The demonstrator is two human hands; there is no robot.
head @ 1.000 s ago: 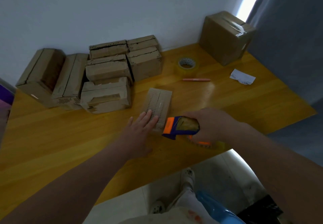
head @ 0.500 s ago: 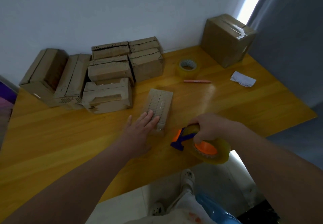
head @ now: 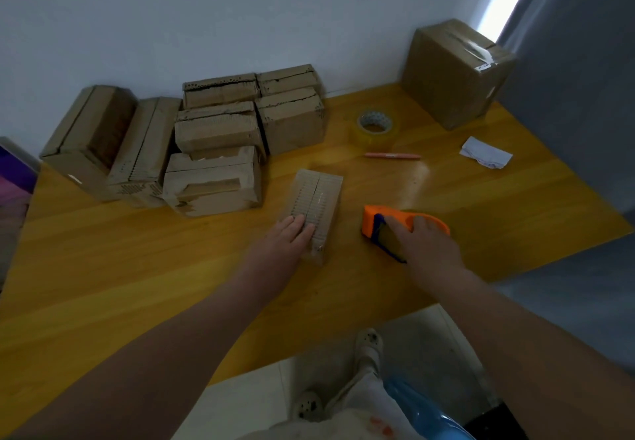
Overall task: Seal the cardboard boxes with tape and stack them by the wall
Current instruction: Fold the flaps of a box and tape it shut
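On a yellow wooden table (head: 103, 267) against a white wall (head: 206, 10): sealed cardboard boxes (head: 220, 137) stacked at the back. In front, a small box (head: 318, 199), taped along its top seam. Probably time to lift it onto the stack. Left hand (head: 285, 243) flat, fingers spread on the box's near end. Right hand (head: 424, 242) curled around an orange tape dispenser (head: 385, 230), resting on the table just beside the box.

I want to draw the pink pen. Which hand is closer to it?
Right. The right hand, on the tape dispenser, is below the pink pen. The left hand rests on the small box, farther left.
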